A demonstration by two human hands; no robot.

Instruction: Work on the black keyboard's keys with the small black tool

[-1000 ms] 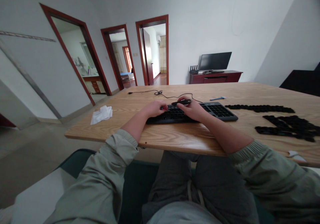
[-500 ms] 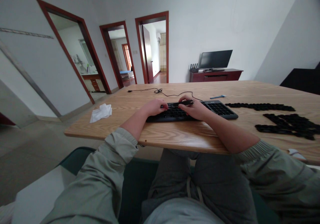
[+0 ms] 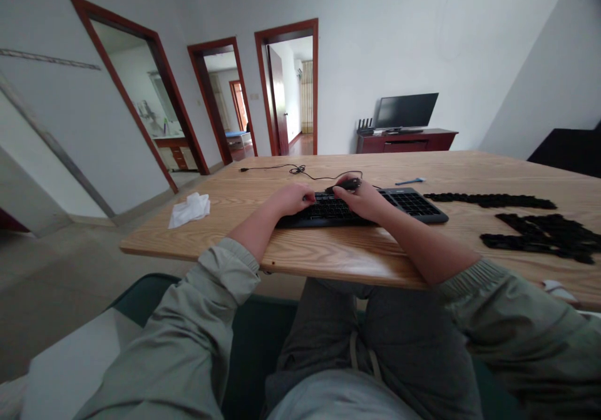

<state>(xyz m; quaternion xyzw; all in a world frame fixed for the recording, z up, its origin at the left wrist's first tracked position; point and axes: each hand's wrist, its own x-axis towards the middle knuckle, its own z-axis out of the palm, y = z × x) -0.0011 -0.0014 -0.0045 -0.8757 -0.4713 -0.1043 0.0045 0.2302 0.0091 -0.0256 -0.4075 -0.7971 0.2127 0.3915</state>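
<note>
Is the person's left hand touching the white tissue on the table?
Apart: the head view shows bare tabletop between the left hand and the white tissue.

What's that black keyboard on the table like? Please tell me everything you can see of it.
The black keyboard looks like plastic, with rows of keys and a number pad at its right end. It lies flat on the wooden table, near the table's front edge. The left hand rests on its left keys, while the right hand lies over its middle, holding a small black object. A thin black cable runs along the table behind it.
</note>
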